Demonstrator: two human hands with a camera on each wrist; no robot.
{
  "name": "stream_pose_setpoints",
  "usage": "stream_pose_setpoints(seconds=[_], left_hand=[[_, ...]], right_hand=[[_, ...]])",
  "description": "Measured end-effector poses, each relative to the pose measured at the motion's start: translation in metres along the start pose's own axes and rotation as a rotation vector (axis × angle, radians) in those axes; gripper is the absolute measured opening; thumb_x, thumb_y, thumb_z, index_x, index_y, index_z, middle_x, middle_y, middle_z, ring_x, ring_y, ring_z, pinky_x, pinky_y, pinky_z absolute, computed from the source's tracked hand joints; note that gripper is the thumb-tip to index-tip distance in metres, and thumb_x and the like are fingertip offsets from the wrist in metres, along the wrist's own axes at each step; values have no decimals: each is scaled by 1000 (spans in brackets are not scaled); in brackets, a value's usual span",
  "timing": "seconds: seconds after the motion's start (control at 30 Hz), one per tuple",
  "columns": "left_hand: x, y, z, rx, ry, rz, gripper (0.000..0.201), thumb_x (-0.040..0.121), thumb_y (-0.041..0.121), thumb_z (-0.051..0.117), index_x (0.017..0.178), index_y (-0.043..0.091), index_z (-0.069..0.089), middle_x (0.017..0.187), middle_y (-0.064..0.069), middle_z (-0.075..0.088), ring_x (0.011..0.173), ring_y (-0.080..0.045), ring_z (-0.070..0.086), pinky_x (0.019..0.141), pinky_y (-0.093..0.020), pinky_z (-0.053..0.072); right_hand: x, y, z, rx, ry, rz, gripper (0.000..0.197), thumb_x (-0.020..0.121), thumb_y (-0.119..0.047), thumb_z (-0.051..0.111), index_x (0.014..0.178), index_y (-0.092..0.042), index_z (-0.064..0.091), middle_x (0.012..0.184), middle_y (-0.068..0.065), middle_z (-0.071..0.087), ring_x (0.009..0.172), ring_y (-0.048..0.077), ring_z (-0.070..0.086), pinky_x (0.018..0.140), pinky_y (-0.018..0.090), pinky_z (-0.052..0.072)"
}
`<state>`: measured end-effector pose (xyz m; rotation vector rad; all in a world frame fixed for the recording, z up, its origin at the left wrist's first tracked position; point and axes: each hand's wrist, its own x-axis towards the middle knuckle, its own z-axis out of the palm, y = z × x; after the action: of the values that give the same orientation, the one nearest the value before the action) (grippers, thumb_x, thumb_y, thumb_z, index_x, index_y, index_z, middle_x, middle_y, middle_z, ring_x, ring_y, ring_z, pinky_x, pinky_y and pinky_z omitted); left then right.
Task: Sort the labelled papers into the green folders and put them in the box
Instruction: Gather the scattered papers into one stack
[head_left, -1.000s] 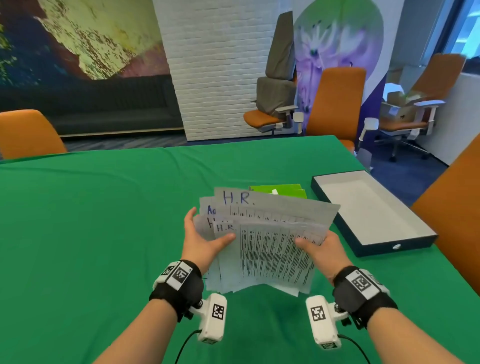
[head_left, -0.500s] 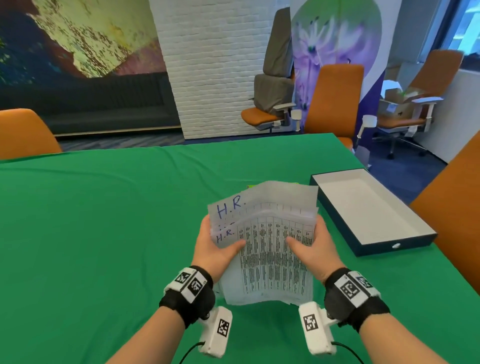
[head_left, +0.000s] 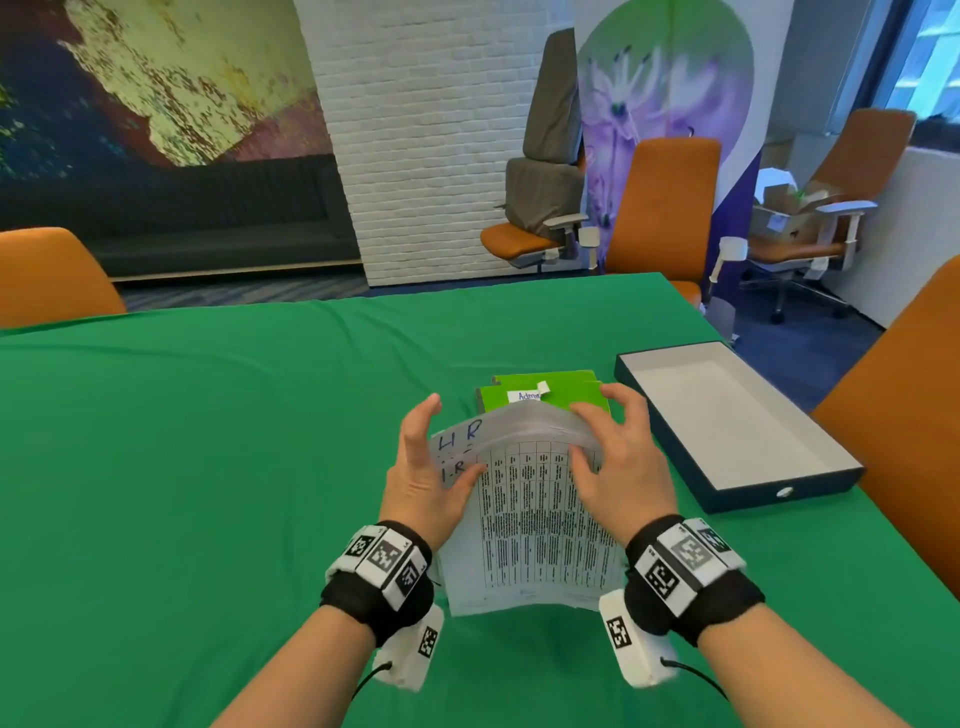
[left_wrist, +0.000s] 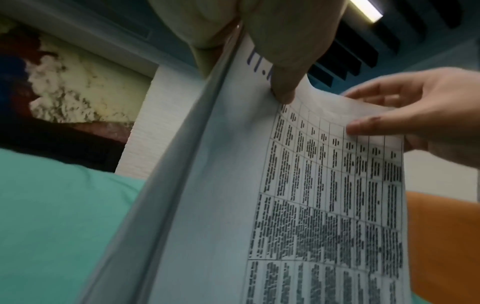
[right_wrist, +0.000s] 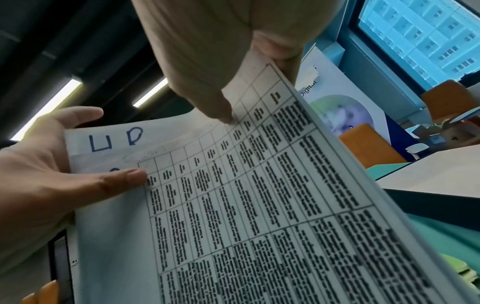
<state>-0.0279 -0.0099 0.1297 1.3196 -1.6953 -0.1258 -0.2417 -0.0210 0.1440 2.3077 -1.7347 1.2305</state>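
Note:
A stack of printed papers (head_left: 530, 514) with "H.R." written in blue at the top stands on its lower edge on the green table (head_left: 208, 467), its top curling away from me. My left hand (head_left: 423, 465) grips the stack's left edge, thumb on the front sheet. My right hand (head_left: 618, 467) holds the right edge, thumb on the front and fingers curled over the top. The wrist views show the same table-printed sheets (left_wrist: 298, 195) (right_wrist: 246, 205) close up. Green folders (head_left: 550, 392), one with a white label, lie just behind the stack. The open box (head_left: 737, 467) sits to the right.
Orange chairs stand at the table's right side (head_left: 904, 426), far edge (head_left: 665, 208) and left corner (head_left: 47, 275). The dark-walled box has a white inside with nothing in it. Green cloth stretches bare to the left and in front of me.
The papers were fanned wide a second ago; my hands have come together and gathered them into one squared stack, tipped lower so that the green folders show behind it.

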Motion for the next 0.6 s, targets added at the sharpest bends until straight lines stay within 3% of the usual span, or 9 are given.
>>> stream_pose_setpoints(seconds=[0.07, 0.2, 0.27, 0.33, 0.4, 0.47, 0.53, 0.6], left_hand=[[-1, 0, 1, 27, -16, 55, 95, 69, 7, 78, 130, 39, 12, 133, -14, 44, 80, -17, 58, 72, -32, 52], [3, 2, -1, 74, -41, 70, 63, 73, 15, 76, 125, 23, 41, 129, -9, 50, 99, -10, 50, 90, -31, 45], [5, -1, -2, 105, -22, 86, 41, 75, 21, 74, 111, 10, 56, 118, -6, 57, 101, -9, 51, 91, -31, 49], [5, -4, -5, 91, 1, 65, 35, 74, 25, 74, 101, 7, 60, 106, -1, 60, 96, -9, 54, 89, -31, 51], [5, -8, -5, 9, 53, -94, 44, 72, 25, 77, 107, 12, 55, 106, 7, 57, 95, -7, 54, 89, -26, 47], [3, -8, -4, -207, 54, -367, 54, 71, 23, 78, 113, 22, 44, 107, 12, 56, 95, -5, 56, 85, -24, 47], [-4, -8, 3, -449, -20, -581, 38, 77, 18, 73, 105, 24, 48, 102, 6, 62, 94, -16, 64, 75, -30, 54], [-11, -1, 7, -529, -31, -633, 16, 84, 14, 64, 94, 25, 57, 94, 0, 68, 90, -24, 68, 68, -32, 56]], right_hand=[[-2, 1, 0, -15, -41, -57, 54, 78, -14, 68, 130, -20, 53, 139, 10, 37, 72, 7, 49, 55, 18, 45], [-2, 5, 1, 43, -41, -80, 32, 80, -12, 70, 111, -18, 69, 129, 9, 51, 78, 10, 54, 65, 21, 47], [-2, 8, 2, 125, 24, -49, 33, 81, -11, 69, 113, -16, 68, 127, 8, 52, 83, 8, 51, 75, 26, 51], [-4, 12, 3, 215, 30, 37, 46, 81, -12, 69, 126, -17, 58, 126, 3, 49, 101, 8, 49, 92, 28, 46], [-8, 18, 5, 381, -26, 254, 57, 80, -17, 71, 132, -24, 48, 125, -5, 49, 112, 9, 48, 99, 30, 41], [-17, 23, 9, 604, -110, 523, 49, 80, -19, 71, 122, -31, 49, 120, -7, 54, 112, 14, 53, 101, 39, 44], [-27, 21, 13, 711, -198, 644, 31, 86, -14, 65, 109, -31, 52, 111, -8, 59, 112, 17, 55, 103, 43, 42], [-35, 16, 16, 701, -226, 616, 25, 90, -11, 57, 108, -28, 53, 106, -10, 59, 112, 15, 54, 102, 37, 41]])
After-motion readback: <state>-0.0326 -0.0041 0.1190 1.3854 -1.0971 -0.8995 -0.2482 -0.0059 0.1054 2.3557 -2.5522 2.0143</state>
